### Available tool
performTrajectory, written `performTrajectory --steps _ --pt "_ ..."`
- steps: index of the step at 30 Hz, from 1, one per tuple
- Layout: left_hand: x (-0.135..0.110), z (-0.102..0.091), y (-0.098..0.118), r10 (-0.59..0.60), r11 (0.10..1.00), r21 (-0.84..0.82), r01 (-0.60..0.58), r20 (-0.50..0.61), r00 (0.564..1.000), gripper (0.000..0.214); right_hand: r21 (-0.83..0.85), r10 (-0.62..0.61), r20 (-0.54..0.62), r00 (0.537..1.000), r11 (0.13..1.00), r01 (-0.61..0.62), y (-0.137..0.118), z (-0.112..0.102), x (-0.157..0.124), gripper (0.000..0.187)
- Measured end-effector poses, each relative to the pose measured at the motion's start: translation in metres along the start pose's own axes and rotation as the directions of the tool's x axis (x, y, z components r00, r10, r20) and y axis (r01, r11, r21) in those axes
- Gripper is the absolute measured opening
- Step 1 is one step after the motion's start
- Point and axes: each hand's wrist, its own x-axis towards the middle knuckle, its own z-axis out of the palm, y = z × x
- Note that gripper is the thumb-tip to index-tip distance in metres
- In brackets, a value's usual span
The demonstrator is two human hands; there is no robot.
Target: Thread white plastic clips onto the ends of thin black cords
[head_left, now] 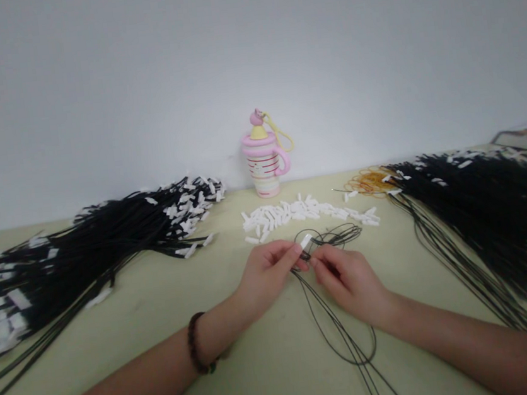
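Observation:
My left hand [274,271], a bracelet on its wrist, pinches a small white plastic piece [306,241] between thumb and fingers. Thin black cords [337,322] pass by the fingertips and hang in a loop toward the table's front edge. Close beside it, my right hand [351,279] is closed, thumb and forefinger pinched together at the cords below the white piece. Exactly what lies between its fingertips is partly hidden. Behind the hands rests a small coil of black cord [344,234]. A row of loose white pieces [287,212] lies just beyond.
A thick bundle of black cords [119,230] with white ends covers the left side, and another dark bundle [488,210] the right. Orange-yellow strands [371,180] lie by the right bundle. A pink and white cup [264,166] stands against the wall [112,81].

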Motion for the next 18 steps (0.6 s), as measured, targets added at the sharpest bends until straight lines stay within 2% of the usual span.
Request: performTrajectory --steps 3,6,9,11,14,16,18 --pt "0.005 -0.007 0.002 -0.020 0.998 -0.062 0.018 -0.044 0.999 0.024 0.177 0.058 0.087 0.995 0.981 -0.072 0.002 0.001 0.003 0.024" --pt "0.013 -0.020 0.010 -0.035 0.972 -0.234 -0.004 -0.163 0.986 0.019 0.385 0.105 0.226 0.969 0.904 -0.188 0.006 0.002 0.007 0.027" --pt "0.018 -0.037 0.028 0.006 0.913 -0.395 -0.103 -0.240 0.971 0.013 0.511 0.046 0.262 0.964 0.841 -0.178 0.008 -0.002 0.011 0.026" --pt "0.016 -0.047 0.042 0.030 0.864 -0.492 -0.112 -0.171 0.985 0.013 0.575 -0.004 0.325 0.946 0.795 -0.194 0.008 -0.008 0.014 0.021" --pt "0.006 -0.056 0.056 0.049 0.879 -0.476 -0.024 0.040 0.998 0.014 0.684 0.024 0.465 0.885 0.625 -0.376 0.010 -0.016 0.019 0.016" --pt "-0.001 -0.057 0.059 0.036 0.948 -0.315 0.044 0.242 0.970 0.015 0.741 0.075 0.474 0.877 0.503 -0.444 0.016 -0.020 0.023 0.013" --pt "-0.005 -0.052 0.057 -0.006 0.996 -0.073 0.041 0.424 0.906 0.016 0.793 0.117 0.446 0.887 0.408 -0.452 0.024 -0.021 0.028 0.015"
